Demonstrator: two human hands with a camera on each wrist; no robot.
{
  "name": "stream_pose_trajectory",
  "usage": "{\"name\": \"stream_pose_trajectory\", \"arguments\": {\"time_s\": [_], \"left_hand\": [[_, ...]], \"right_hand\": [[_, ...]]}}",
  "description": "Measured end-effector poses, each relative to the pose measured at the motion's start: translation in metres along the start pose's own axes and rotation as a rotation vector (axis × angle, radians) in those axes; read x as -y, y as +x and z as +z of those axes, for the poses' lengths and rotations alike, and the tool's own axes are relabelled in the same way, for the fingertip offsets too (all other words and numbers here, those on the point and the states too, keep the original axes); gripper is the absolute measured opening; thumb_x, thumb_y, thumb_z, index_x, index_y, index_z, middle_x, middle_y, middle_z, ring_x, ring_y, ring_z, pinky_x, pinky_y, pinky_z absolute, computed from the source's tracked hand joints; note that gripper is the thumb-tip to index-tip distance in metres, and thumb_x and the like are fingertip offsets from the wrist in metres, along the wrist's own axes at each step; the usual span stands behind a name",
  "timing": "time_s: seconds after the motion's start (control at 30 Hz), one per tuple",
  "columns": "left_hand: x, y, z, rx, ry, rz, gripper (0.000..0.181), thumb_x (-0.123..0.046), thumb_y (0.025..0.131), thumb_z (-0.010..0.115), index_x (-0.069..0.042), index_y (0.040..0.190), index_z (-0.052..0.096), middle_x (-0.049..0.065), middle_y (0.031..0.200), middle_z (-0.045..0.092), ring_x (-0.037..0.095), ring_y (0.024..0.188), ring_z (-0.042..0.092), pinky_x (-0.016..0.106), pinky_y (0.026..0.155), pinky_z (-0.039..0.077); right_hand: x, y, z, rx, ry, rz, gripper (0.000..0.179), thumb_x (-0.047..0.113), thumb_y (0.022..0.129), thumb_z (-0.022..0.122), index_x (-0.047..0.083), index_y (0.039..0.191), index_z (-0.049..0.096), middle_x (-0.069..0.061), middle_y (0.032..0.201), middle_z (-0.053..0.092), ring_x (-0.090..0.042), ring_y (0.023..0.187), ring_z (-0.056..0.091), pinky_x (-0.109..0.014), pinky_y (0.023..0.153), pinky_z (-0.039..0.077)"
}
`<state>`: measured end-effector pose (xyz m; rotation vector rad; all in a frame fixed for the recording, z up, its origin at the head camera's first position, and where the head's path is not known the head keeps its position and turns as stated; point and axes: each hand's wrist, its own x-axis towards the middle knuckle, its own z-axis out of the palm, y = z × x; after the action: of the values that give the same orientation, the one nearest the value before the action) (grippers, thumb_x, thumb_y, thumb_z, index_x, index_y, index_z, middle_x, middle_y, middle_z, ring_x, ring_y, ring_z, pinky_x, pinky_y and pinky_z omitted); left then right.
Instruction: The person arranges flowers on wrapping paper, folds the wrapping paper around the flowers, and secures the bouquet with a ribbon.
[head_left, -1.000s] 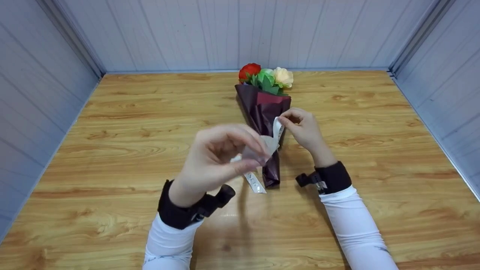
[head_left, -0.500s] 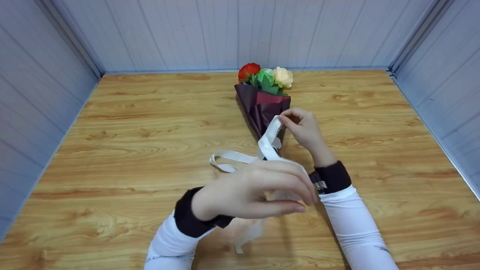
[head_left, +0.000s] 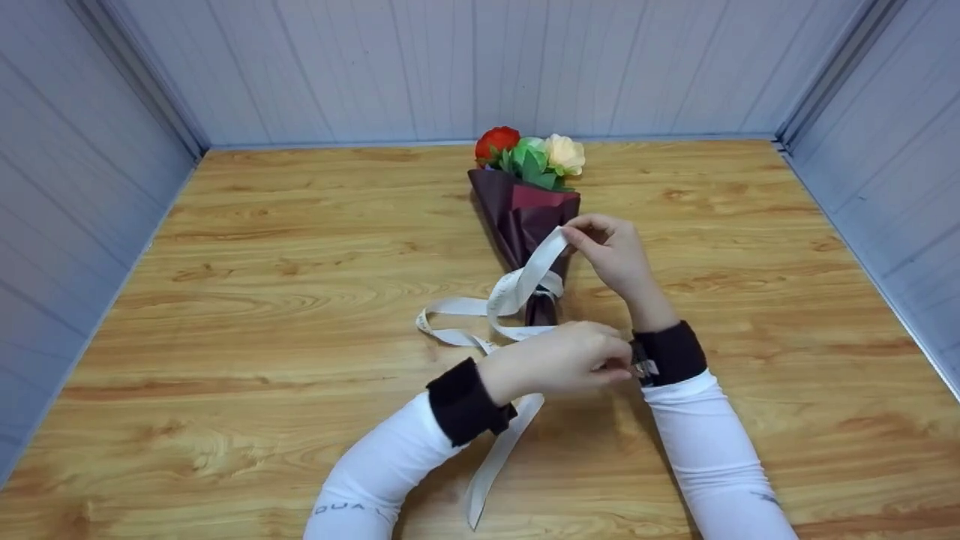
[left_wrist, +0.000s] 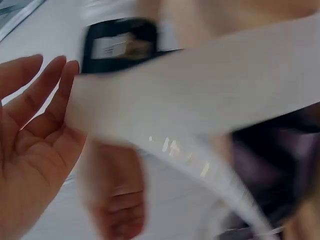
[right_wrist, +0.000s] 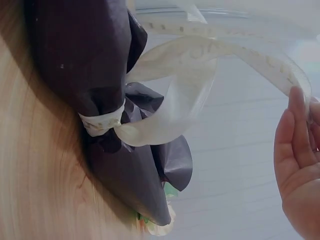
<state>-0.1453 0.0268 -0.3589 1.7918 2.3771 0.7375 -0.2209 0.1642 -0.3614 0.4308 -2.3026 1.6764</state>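
Observation:
In the head view, my right hand (head_left: pixel 611 251) pinches a white ribbon (head_left: pixel 536 266) between thumb and fingertips, above the bouquet's right side. The ribbon is tied round the narrow part of a dark maroon paper-wrapped bouquet (head_left: pixel 504 217); its knot shows in the right wrist view. My left hand (head_left: pixel 562 356) reaches across below the bouquet, close to my right wrist, with index finger and thumb curled. In the left wrist view, ribbon (left_wrist: pixel 200 80) folds at its fingers, the other fingers loose; the pinch itself is hidden. The bouquet's lower end is partly hidden by the left hand.
Red, green and cream flowers (head_left: pixel 531 154) top the bouquet near the back wall (head_left: pixel 360 67). A ribbon loop (head_left: pixel 450 319) lies left of the wrap, and a ribbon tail (head_left: pixel 495 465) hangs below my left wrist. Panelled walls border the wooden table (head_left: pixel 247 300) on the sides.
My left hand has swung right and across, drawing ribbon along, toward my right wrist. A ribbon loop and a long tail now show. My right hand stays nearly still, still pinching ribbon.

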Motion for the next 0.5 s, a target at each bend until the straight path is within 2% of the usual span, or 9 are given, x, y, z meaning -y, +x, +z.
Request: {"name": "stream_pose_trajectory", "arguments": {"time_s": [0.1,0.23,0.37,0.43,0.5], "left_hand": [[0.016,0.006,0.01,0.029,-0.011,-0.048,0.016,-0.017,0.094,0.058,-0.005,0.09,0.068,0.004,0.086,0.066,0.011,0.079,0.058,0.017,0.073,0.045],[0.031,0.009,0.014,0.022,-0.024,-0.078,0.016,-0.016,0.093,0.059,-0.003,0.089,0.068,0.006,0.084,0.067,0.014,0.078,0.06,0.022,0.075,0.047],[0.039,0.008,0.014,0.027,0.005,-0.182,0.02,-0.019,0.096,0.056,-0.005,0.09,0.068,0.003,0.081,0.065,0.011,0.072,0.056,0.024,0.073,0.047],[0.04,0.006,0.015,0.05,0.028,-0.231,0.02,-0.018,0.097,0.052,-0.007,0.09,0.067,0.0,0.079,0.062,0.01,0.071,0.053,0.023,0.07,0.045],[0.04,0.004,0.014,0.087,0.043,-0.245,0.02,-0.016,0.098,0.049,-0.007,0.092,0.066,0.001,0.082,0.061,0.011,0.074,0.053,0.023,0.071,0.044]], "right_hand": [[0.0,0.001,-0.001,0.006,-0.008,0.012,0.016,0.004,0.089,0.063,-0.012,0.092,0.067,0.012,0.069,0.064,-0.008,0.062,0.062,-0.019,0.061,0.05],[0.0,0.001,-0.002,0.015,-0.017,0.036,0.017,0.005,0.089,0.064,-0.011,0.092,0.068,0.013,0.069,0.064,-0.002,0.062,0.06,-0.018,0.062,0.049],[0.001,0.0,-0.004,0.022,-0.023,0.027,0.018,0.005,0.09,0.063,-0.011,0.093,0.068,0.014,0.069,0.064,-0.003,0.063,0.06,-0.018,0.063,0.049],[0.001,0.0,-0.005,0.03,-0.024,0.02,0.018,0.005,0.09,0.063,-0.012,0.093,0.067,0.014,0.07,0.064,-0.005,0.064,0.061,-0.019,0.063,0.049],[0.001,0.0,-0.006,0.042,-0.021,0.022,0.018,0.005,0.09,0.062,-0.012,0.094,0.067,0.014,0.07,0.064,-0.007,0.064,0.061,-0.018,0.063,0.049]]}}
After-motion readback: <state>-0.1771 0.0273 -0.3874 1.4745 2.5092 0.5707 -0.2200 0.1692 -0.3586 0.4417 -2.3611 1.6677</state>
